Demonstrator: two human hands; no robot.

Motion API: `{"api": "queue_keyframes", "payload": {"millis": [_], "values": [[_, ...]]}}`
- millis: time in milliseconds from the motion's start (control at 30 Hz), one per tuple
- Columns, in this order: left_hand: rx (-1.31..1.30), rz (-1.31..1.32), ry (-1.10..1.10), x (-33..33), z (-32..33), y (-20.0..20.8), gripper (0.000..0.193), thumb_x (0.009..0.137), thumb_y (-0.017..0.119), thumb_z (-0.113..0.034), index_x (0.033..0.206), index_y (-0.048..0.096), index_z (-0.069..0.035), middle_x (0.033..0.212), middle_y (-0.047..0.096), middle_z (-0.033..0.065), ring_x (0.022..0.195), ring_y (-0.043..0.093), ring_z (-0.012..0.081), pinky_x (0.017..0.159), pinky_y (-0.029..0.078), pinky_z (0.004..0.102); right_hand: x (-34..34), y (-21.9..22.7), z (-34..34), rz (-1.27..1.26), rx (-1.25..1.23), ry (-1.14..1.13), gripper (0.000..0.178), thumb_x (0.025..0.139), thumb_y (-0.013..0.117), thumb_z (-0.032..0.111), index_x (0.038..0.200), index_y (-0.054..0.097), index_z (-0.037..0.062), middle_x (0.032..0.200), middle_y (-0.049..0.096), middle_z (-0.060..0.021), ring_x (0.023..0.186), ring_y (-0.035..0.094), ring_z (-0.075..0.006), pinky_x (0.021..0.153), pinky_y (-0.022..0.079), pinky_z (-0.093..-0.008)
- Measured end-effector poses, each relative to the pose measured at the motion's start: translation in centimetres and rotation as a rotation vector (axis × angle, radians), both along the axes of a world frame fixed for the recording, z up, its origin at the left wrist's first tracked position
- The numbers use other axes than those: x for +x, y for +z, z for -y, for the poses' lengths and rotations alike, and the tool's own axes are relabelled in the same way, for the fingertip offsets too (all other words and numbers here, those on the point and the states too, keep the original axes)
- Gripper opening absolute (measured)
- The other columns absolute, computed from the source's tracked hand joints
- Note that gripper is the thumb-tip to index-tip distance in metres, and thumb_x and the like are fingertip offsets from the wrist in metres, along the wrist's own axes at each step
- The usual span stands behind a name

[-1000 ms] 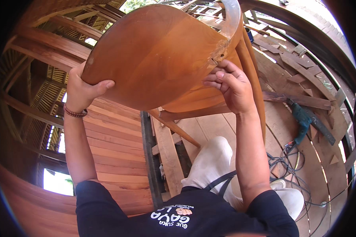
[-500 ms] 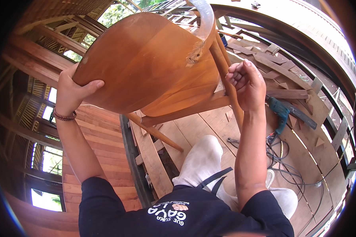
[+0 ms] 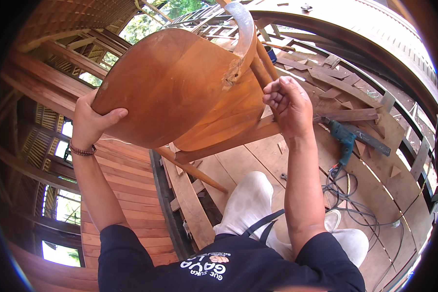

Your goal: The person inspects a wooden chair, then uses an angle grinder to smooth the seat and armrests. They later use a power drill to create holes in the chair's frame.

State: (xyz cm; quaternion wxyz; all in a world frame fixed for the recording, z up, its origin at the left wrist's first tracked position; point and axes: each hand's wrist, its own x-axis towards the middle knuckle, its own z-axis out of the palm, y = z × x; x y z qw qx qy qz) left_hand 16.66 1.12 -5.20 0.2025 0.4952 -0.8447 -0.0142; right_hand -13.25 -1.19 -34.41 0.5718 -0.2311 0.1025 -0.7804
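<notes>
Running this remotely, I've got my left fingers (image 3: 116, 116) closed on the rounded chair panel (image 3: 165, 90) just right of them, best held steady, its rough patch (image 3: 232, 74) left of my curled right fingers (image 3: 273, 99), can't tell if empty.

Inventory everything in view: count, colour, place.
Chair: 1, orange-brown, ahead
Power tool: 1, teal, floor at right
Cable: count unclear, dark, near power tool
Wood scraps: many, brown, upper right
Floor planks: many, reddish left, pale brown right
Can-like object: 1, blue, beyond chair
Bracelet: 1, dark brown, left wrist
Shirt: 1, black, lower edge
Trousers: 1 pair, white, lower middle
Left hand: 1, bare, gripping chair's panel
Right hand: 1, bare, right of panel
</notes>
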Motion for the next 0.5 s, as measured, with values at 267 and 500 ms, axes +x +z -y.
{"api": "queue_keyframes", "payload": {"millis": [267,500], "values": [[0.000,0.031,0.035,0.0,0.1,0.2,0.042,0.072,0.085,-0.019,0.101,0.068,0.006,0.089,0.071,0.0050,0.080,0.061,0.0094,0.074,0.051,0.0272,2.4,0.4,0.7,-0.104,0.000,-0.020,0.021,0.097,0.064,0.024,0.093,0.066,0.0031,0.084,0.069,-0.0066,0.075,0.067,-0.0146,0.073,0.055,-0.0282],[0.006,0.038,0.024,0.4,0.3,0.3,0.038,0.072,0.085,-0.016,0.099,0.068,0.004,0.089,0.071,0.0047,0.080,0.061,0.0090,0.073,0.051,0.0268,4.6,1.5,0.5,-0.189,-0.030,-0.078,0.027,0.096,0.065,0.026,0.097,0.068,-0.0005,0.082,0.067,-0.0052,0.075,0.065,-0.0130,0.072,0.054,-0.0280]]}}
